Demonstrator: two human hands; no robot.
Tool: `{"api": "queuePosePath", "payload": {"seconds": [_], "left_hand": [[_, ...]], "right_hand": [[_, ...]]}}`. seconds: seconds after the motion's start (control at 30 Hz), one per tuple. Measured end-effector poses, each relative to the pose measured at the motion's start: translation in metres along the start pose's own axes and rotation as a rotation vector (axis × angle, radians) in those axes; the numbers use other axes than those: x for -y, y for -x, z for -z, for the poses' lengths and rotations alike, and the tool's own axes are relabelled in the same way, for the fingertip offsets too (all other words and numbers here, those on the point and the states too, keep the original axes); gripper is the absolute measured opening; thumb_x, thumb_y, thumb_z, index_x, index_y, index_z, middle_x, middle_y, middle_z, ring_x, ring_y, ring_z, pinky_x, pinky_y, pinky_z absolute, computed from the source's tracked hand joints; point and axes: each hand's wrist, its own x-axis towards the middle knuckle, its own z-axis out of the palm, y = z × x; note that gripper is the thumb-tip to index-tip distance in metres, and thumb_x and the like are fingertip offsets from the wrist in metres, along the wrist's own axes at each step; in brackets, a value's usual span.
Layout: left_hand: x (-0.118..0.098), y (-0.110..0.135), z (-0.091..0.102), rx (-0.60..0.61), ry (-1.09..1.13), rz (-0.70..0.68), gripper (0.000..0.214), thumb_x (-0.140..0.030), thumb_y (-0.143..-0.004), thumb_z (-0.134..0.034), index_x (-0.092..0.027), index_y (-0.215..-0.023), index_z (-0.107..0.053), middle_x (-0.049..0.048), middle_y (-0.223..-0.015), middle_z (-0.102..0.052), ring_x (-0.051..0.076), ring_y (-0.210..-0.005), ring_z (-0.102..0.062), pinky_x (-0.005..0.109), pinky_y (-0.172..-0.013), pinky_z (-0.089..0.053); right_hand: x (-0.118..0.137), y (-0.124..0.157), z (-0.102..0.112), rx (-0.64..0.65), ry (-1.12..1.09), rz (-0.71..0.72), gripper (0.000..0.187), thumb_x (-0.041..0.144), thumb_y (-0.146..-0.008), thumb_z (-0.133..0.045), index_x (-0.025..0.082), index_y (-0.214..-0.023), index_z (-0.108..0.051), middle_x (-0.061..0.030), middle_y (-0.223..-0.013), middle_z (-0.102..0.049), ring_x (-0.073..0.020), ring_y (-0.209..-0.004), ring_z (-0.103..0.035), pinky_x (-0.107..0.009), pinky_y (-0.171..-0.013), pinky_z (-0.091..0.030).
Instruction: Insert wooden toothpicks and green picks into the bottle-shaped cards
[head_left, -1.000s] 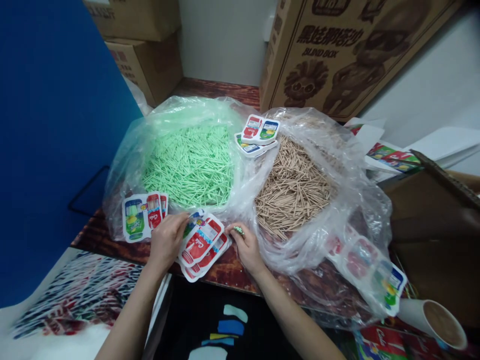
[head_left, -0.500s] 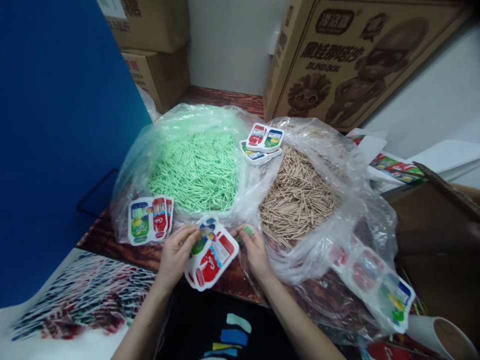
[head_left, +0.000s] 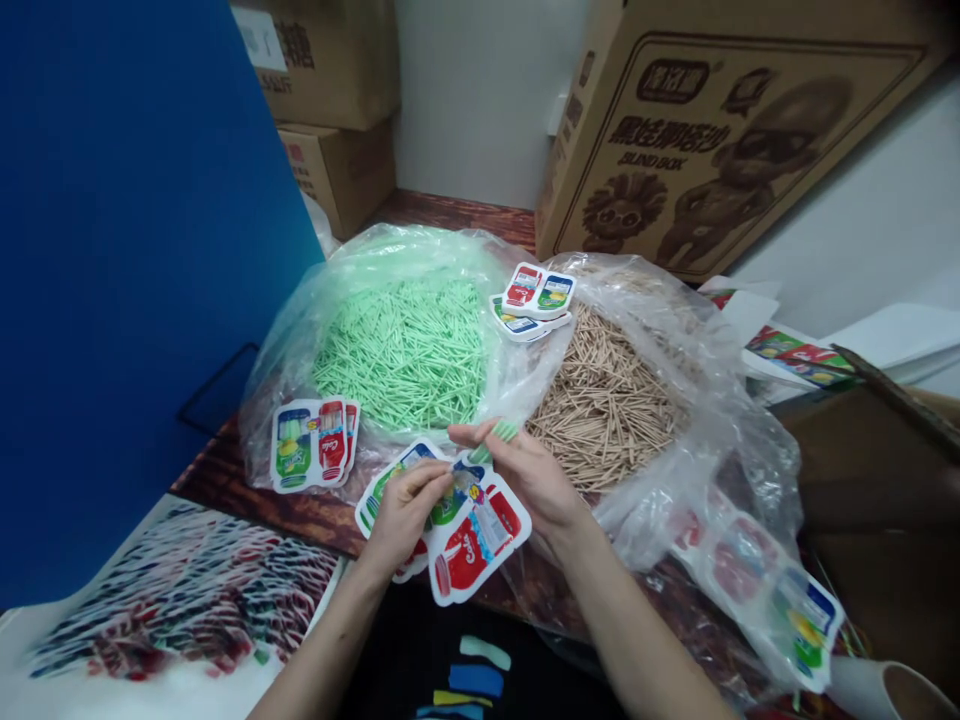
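My left hand (head_left: pixel 397 520) is closed in a pinch at the upper left of a printed Cola and Sprite card packet (head_left: pixel 476 550), by its clear window. Another such packet (head_left: pixel 384 487) lies partly behind it. In my right hand (head_left: pixel 544 485) a small bundle of pale green sticks (head_left: pixel 491 440) is held between thumb and fingers, at the packet's top edge; whether the sticks touch the opening I cannot tell. Just beyond my hands, a heap of green sticks (head_left: pixel 405 350) fills a clear plastic bag. A heap of brown sticks (head_left: pixel 607 410) lies in the bag to its right.
Overlapping packets (head_left: pixel 313 445) lie at the left and more packets (head_left: pixel 536 298) rest between the bags. A packet strip (head_left: pixel 802 625) sits at the lower right near a cardboard tube (head_left: pixel 892 690). A large carton (head_left: pixel 720 150) stands behind; a blue panel (head_left: pixel 135 250) borders the left.
My right hand has come over the packet's top edge with the green sticks. The packets have turned and fanned apart, showing a second one behind. The whole view has shifted slightly.
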Motion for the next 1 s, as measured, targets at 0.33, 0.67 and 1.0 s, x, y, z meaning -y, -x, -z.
{"api": "queuePosePath", "payload": {"seconds": [0.33,0.67,1.0], "left_hand": [[0.003,-0.004,-0.017,-0.107,0.208,0.006,0.017,-0.030,-0.083,-0.062,-0.021,-0.091,-0.074,0.0045,-0.098,-0.071,0.020,-0.096,-0.063,0.031,-0.089,-0.048],[-0.008,-0.005,-0.004,0.304,0.326,0.295,0.031,-0.026,-0.066,-0.078,-0.016,-0.095,-0.070,0.0015,-0.081,-0.070,0.017,-0.073,-0.063,0.027,-0.069,-0.051],[-0.009,-0.012,-0.009,0.135,0.051,0.107,0.015,-0.025,-0.070,-0.074,-0.017,-0.081,-0.068,0.0005,-0.082,-0.064,0.016,-0.080,-0.058,0.024,-0.074,-0.047]], "right_hand": [[0.017,0.024,0.012,-0.111,0.730,0.216,0.026,0.025,-0.085,-0.061,0.028,-0.111,-0.063,-0.0046,-0.110,-0.064,-0.0215,-0.103,-0.059,-0.035,-0.086,-0.048],[0.010,0.035,0.016,-0.084,0.842,0.345,0.026,0.015,-0.088,-0.052,0.026,-0.103,-0.070,-0.0023,-0.093,-0.068,-0.0190,-0.089,-0.063,-0.032,-0.080,-0.046],[-0.002,0.056,0.020,-0.268,0.985,0.391,0.013,0.015,-0.091,-0.051,0.020,-0.093,-0.063,-0.0037,-0.087,-0.066,-0.0175,-0.081,-0.060,-0.028,-0.073,-0.043]]}}
